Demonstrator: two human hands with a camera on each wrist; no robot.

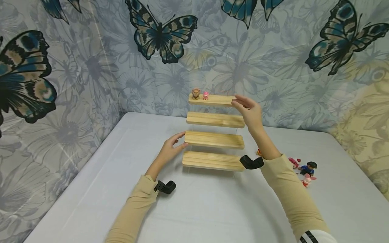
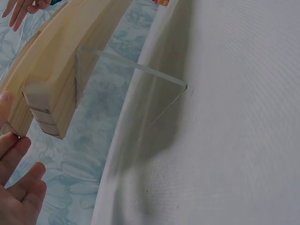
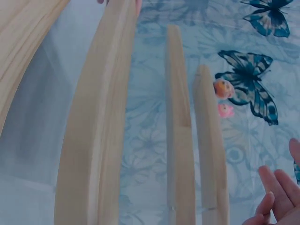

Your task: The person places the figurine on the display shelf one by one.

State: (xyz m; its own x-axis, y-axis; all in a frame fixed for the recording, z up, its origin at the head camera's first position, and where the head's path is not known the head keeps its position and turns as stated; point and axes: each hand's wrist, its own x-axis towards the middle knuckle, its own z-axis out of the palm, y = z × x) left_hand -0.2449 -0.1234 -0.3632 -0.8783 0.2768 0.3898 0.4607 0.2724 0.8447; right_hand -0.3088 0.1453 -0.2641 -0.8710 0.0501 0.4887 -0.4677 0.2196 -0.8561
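Standing on the white-covered bench [image 1: 197, 209], a 4-tier pale-wood stand [image 1: 215, 120] has its 2nd-nearest rectangular board [image 1: 214, 139] clamped in the fingers of the left hand [image 1: 169, 148]; farther, the right hand [image 1: 251, 111], fingers apart, is beside the top board [image 1: 218, 100], bearing 1 brown figurine [image 1: 196, 94] and 1 pink figurine [image 1: 205, 96].

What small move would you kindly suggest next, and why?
Perhaps lower the right hand toward the dark-capped figurine, since it is on the table, while the top shelf holds a brown figurine and a pink one, both left of centre.
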